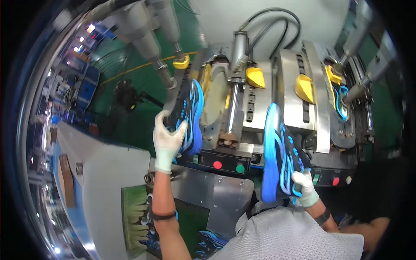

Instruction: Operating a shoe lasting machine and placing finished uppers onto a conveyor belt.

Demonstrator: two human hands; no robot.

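My left hand, in a white glove, is closed around a black and blue sports shoe at the left pressing station. That shoe stands toe up, tilted on its side, next to a pale mould bed. With my white-gloved right hand I grip the heel end of a second blue and black shoe. Its toe points away from me, and its blue sole faces left. The shoe hangs in front of the machine's steel blocks. A further blue-edged shoe sits in the right station under the metal rods.
A front panel carries red and green buttons. Yellow pads stand on the steel blocks, and a vertical cylinder rises between stations. Metal press rods hang at left. More blue and black shoes lie low near my body.
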